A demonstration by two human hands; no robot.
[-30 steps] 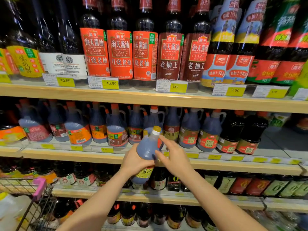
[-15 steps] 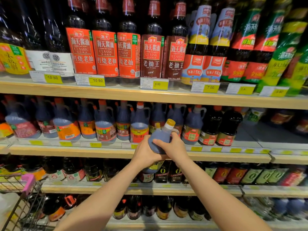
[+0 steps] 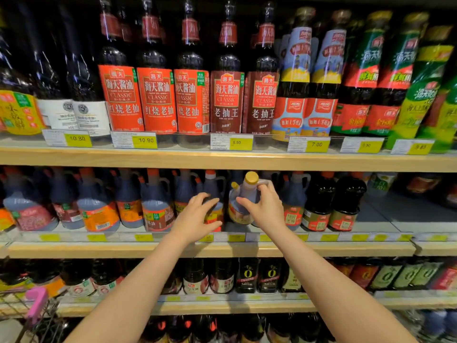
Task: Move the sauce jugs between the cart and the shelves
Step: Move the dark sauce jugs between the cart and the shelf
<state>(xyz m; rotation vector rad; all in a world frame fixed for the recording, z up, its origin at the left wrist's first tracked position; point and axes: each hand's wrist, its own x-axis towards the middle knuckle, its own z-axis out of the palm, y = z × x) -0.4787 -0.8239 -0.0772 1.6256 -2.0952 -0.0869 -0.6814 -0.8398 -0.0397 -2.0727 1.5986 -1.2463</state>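
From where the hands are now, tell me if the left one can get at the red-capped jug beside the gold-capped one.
Probably yes: the left hand is open right in front of the red-capped jug, nothing between.

Top shelf edge (image 3: 222,158) as ref: just above it, yellow price tags (image 3: 146,140) read, L to R, 10.80, 10.90, 9.50, 7.00; the two furthest R are too blurred. Above those, three orange-label bottles (image 3: 158,100) say "海天酱油 CLASSIC", 红烧老抽. To their R, two dark-red-label bottles (image 3: 226,101): "海天酱油 CLASSIC", 老抽王. Lower tags unreadable.
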